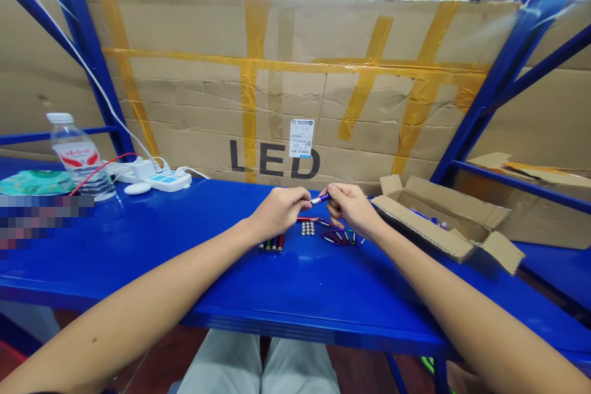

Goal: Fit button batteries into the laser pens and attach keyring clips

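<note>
Both hands meet over the middle of the blue tabletop (138,246), toward its back edge, and pinch a small purple pen (320,199) between them: the left hand (279,210) grasps one end, the right hand (351,206) the other. The pen's long axis runs roughly left to right, its silver tip toward the left hand, tilted slightly upward on the right. Below lie pens (271,244), button cells (308,228) and carabiners (341,237); an open box (443,221) sits near the right edge.
</note>
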`<state>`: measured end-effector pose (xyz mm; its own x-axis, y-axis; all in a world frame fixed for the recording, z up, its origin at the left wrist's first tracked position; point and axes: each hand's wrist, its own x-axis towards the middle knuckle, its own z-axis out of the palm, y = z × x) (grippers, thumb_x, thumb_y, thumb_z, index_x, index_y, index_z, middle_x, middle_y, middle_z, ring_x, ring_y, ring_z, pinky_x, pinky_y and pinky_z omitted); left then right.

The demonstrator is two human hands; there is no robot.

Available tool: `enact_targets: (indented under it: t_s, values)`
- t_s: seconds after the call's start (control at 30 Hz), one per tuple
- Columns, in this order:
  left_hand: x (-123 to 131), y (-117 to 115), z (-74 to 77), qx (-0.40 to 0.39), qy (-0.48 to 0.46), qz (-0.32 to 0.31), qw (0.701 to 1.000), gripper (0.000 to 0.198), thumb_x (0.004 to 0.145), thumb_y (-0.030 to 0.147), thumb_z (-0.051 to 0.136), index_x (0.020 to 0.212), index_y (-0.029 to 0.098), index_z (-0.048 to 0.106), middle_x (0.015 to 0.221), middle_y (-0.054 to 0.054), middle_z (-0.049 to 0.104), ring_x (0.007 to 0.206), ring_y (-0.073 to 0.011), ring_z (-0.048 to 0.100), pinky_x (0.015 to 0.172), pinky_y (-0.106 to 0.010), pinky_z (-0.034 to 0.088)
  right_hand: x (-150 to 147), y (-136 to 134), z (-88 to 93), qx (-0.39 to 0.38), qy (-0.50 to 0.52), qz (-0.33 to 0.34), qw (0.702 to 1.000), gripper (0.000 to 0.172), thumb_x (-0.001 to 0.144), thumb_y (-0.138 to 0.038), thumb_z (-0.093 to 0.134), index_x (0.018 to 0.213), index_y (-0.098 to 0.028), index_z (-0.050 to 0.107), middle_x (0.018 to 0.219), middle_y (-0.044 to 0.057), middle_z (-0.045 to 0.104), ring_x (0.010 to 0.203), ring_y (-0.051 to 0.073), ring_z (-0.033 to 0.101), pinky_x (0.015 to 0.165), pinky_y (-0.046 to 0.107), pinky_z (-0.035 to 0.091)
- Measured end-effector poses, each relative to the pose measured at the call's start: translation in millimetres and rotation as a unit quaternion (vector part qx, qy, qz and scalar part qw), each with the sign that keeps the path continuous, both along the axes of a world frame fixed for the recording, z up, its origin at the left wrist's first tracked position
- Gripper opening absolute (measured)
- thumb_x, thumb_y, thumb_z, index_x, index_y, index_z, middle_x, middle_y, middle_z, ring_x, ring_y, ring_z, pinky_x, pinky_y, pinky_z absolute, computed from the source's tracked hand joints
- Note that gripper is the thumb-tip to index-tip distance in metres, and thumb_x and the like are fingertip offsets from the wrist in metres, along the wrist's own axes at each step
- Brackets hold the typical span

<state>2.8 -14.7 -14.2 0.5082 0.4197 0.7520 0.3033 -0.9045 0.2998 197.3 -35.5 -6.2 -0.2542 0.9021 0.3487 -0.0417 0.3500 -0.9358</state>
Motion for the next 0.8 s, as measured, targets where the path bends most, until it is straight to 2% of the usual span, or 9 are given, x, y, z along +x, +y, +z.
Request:
enact_targets:
  t_s: [0.1,0.27,0.4,0.57,0.8]
  values:
    - [-2.3,2.9,-0.8,0.053,0.040,0.015,0.998,0.011,0.086,0.010,0.053,0.087,0.016,0.063,0.078,-0.004,0.072,0.071,-0.0140,0.067,0.066,-0.025,0.050,-0.5,0.0,-0.8,-0.009,-0.010,-0.011,1.000,0.037,0.081,-0.053,0.062,0.074,-0.018,0.051,0.042,-0.012,0.028,0.031,0.005,0.027,0.027,0.021,0.032]
    - [-3.3,5.1,-1.0,0.067,0.085,0.046,0.993,0.012,0.088,0.014,0.051,0.089,0.017,0.062,0.079,-0.005,0.071,0.072,-0.0156,0.067,0.067,-0.027,0.049,-0.1,1.1,-2.2,-0.015,-0.021,-0.014,1.000,0.037,0.082,-0.052,0.061,0.072,-0.019,0.048,0.043,-0.012,0.028,0.030,0.005,0.027,0.027,0.021,0.032]
    - [-3.4,5.8,0.4,0.060,0.082,0.055,0.993,0.011,0.090,0.016,0.051,0.090,0.017,0.062,0.079,-0.005,0.071,0.071,-0.0158,0.066,0.067,-0.027,0.049,-0.7,2.2,-2.3,-0.009,-0.002,-0.005,1.000,0.036,0.081,-0.052,0.062,0.075,-0.018,0.051,0.045,-0.012,0.027,0.033,0.005,0.028,0.029,0.021,0.034]
    - [-2.1,5.6,3.3,0.030,0.028,0.027,0.999,0.012,0.091,0.016,0.049,0.093,0.016,0.061,0.084,-0.005,0.070,0.079,-0.0157,0.067,0.072,-0.027,0.049,-1.9,2.4,-1.2,-0.003,0.019,-0.004,1.000,0.036,0.081,-0.052,0.063,0.082,-0.018,0.054,0.048,-0.011,0.030,0.035,0.007,0.036,0.033,0.023,0.040]
    - [-2.2,6.1,5.2,-0.009,0.021,0.033,0.999,0.011,0.091,0.019,0.050,0.092,0.017,0.061,0.084,-0.004,0.071,0.075,-0.0136,0.065,0.070,-0.026,0.049,0.6,5.3,-2.4,-0.018,0.015,-0.006,1.000,0.034,0.083,-0.049,0.061,0.088,-0.016,0.057,0.052,-0.009,0.037,0.037,0.008,0.043,0.034,0.024,0.040]
